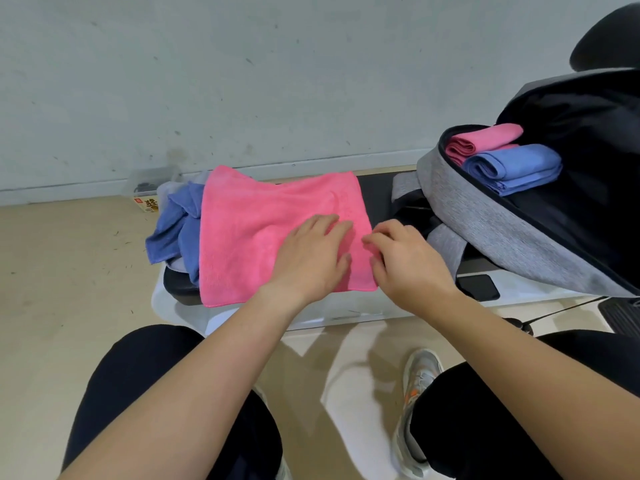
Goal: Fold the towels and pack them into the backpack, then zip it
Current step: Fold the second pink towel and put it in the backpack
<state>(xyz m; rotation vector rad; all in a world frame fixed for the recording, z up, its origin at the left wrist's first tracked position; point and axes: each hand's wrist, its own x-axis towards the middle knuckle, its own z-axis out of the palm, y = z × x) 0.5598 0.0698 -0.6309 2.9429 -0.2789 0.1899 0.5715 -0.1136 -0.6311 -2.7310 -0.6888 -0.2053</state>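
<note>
The pink towel [263,230] lies spread flat on the dark bench top [377,195], in front of the person's knees and between a crumpled blue towel heap [176,223] on its left and the open grey backpack [485,230] on its right. The left hand [311,261] lies on the towel's right half with straight fingers, palm down, pressing the cloth. The right hand [408,268] sits at the right hem with fingers and thumb curled onto it, and appears to pinch the edge. The step in hand looks like the first fold. To do it well, the flat hand should hold the cloth where the crease is meant to run, while the pinched hem is lifted and carried across to meet the opposite edge, corners matched before pressing down. The far edge is rumpled over the heap (a quick smoothing there would keep the fold square). The cloth is soft and will slide on the smooth top, so it needs firm pressure. A packed pink towel [485,136] and a packed blue towel [512,168] in the backpack show the size to aim for.
</note>
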